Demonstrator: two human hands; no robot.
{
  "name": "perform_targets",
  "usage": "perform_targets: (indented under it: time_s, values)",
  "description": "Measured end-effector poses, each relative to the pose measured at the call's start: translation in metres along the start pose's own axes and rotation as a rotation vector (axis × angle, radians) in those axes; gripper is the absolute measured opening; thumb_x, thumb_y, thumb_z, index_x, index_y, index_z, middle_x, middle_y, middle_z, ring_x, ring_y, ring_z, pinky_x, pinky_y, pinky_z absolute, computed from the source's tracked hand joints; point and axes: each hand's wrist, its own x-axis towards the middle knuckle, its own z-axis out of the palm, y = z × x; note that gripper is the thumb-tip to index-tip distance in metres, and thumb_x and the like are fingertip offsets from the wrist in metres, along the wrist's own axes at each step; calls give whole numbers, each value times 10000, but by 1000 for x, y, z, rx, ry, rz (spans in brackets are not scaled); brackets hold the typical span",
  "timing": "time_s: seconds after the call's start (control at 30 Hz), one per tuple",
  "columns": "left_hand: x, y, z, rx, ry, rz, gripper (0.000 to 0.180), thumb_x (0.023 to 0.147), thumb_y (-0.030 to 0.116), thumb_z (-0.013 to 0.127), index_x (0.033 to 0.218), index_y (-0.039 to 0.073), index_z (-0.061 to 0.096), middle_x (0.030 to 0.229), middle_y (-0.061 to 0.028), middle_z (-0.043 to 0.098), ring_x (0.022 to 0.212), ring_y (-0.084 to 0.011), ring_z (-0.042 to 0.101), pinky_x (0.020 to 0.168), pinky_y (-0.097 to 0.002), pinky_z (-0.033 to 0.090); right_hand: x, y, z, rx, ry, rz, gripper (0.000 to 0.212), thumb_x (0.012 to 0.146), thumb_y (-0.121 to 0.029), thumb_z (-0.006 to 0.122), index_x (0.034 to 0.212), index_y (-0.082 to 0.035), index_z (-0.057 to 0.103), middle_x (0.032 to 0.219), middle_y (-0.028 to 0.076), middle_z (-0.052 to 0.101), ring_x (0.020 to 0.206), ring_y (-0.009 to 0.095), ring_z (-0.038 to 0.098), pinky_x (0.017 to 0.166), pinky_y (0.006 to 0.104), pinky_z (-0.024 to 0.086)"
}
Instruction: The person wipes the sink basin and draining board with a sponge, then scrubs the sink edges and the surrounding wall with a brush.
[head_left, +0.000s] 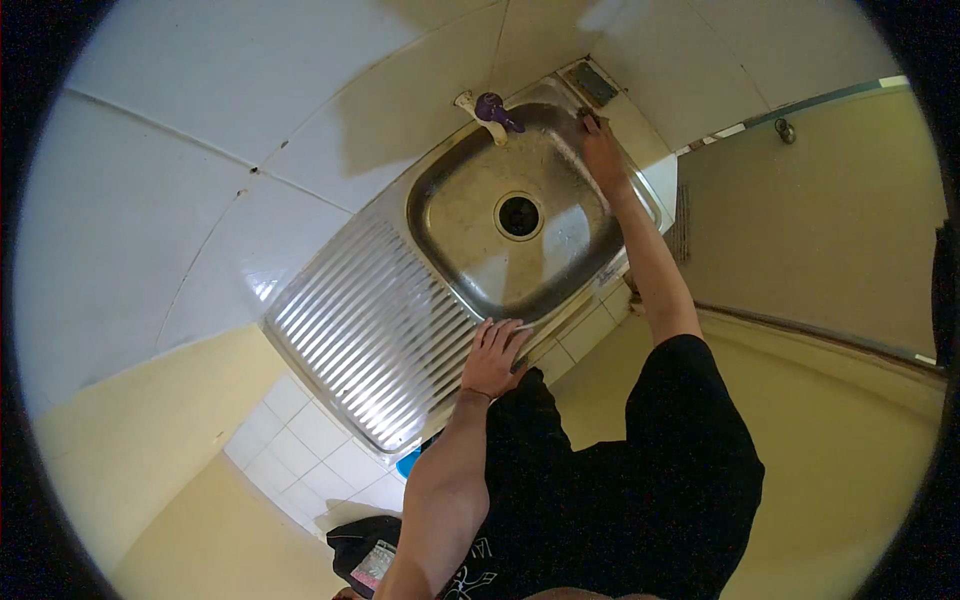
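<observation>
The right hand (606,165) bends its fingers (592,126) at the basin's far-right wall, whether gripping anything I cannot tell; the left hand (490,366) lies spread, empty as far as shown, by the sink's near edge. Beyond, the mottled steel sink (455,215) stands below the tap (491,112); work seems under way, though how much remains is unclear.

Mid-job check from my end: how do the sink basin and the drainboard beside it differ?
The basin is sunken, while the drainboard is a shallow panel. The basin's floor shows no ribs; the drainboard is lined with parallel ridges. The basin has a round, dark drain, whereas the drainboard shows none. Both are shiny metal and sit side by side in one unit.
</observation>
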Motion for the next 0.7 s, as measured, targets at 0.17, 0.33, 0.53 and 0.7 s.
perform_targets:
  time_s: [0.17, 0.33, 0.53, 0.7]
  values:
    - [9, 4, 14, -35, -6, 33, 664, 713, 329, 807, 1300, 157, 548, 1360, -57, 497, 1317, -257, 430, 1191, -481, 238, 43, 15, 8, -62, 159, -21, 370, 837, -87, 571, 1183, 17, 651, 1332, 130, 549, 1273, 343, 470, 1109, 432, 411]
    - [8, 4, 10, -12, 21, 29, 670, 710, 327, 808, 1301, 152, 545, 1360, -52, 497, 1316, -252, 431, 1193, -480, 235, 28, 23, -4, -97, 58, -100, 485, 816, -30, 584, 1300, -10, 568, 1275, 137, 551, 1218, 333, 498, 1077, 441, 426]
    - [5, 4, 5, -5, -9, -2, 681, 724, 341, 805, 1321, 158, 532, 1353, -51, 503, 1319, -245, 429, 1196, -473, 231, 2, 8, -12, -202, 85, -107, 490, 816, -6, 578, 1306, -4, 561, 1255, 119, 566, 1204, 299, 508, 1090, 407, 416]
    - [10, 5, 14, -13, 17, 43, 698, 723, 359, 803, 1334, 165, 527, 1358, -49, 501, 1320, -240, 430, 1193, -466, 239, 48, 12, -16, -240, 33, -211, 500, 805, -23, 595, 1304, -9, 565, 1262, 111, 566, 1210, 314, 510, 1073, 417, 438]
